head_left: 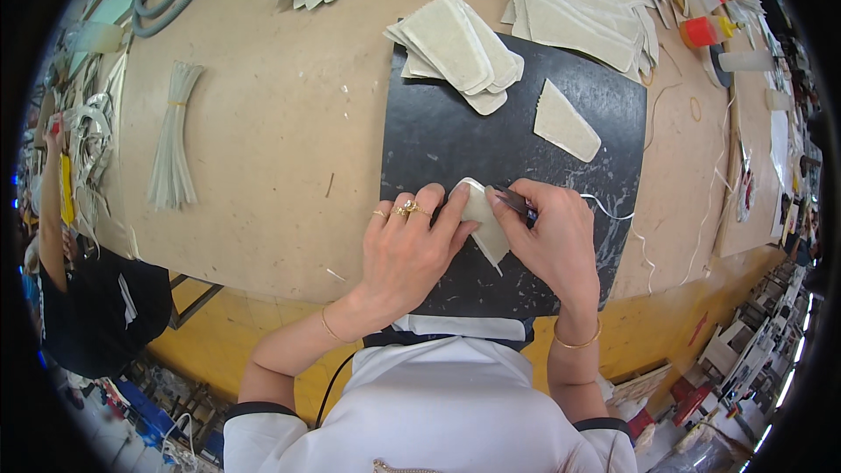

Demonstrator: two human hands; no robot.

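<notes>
On the black mat (455, 140) in front of me lies a small pale piece (491, 232) of felt-like material, with a tapered tip toward me. My left hand (407, 241) pinches and presses this piece between thumb and forefinger at its left side. Closed around a small dark metal tool (514, 202), my right hand (554, 236) brings the tool to the piece's upper right edge. The tool's exact kind is partly hidden by the fingers. A single loose pale piece (567, 121) rests farther up the mat, beside a fanned stack of similar pieces (455, 48).
More pale stacks (578, 22) lie at the far right and far middle. A banded bundle of strips (178, 136) sits at left on the brown table (263, 123). Red-capped bottles (701, 31) and scissors (745, 188) are at right. Another person's arm (53, 210) shows at far left.
</notes>
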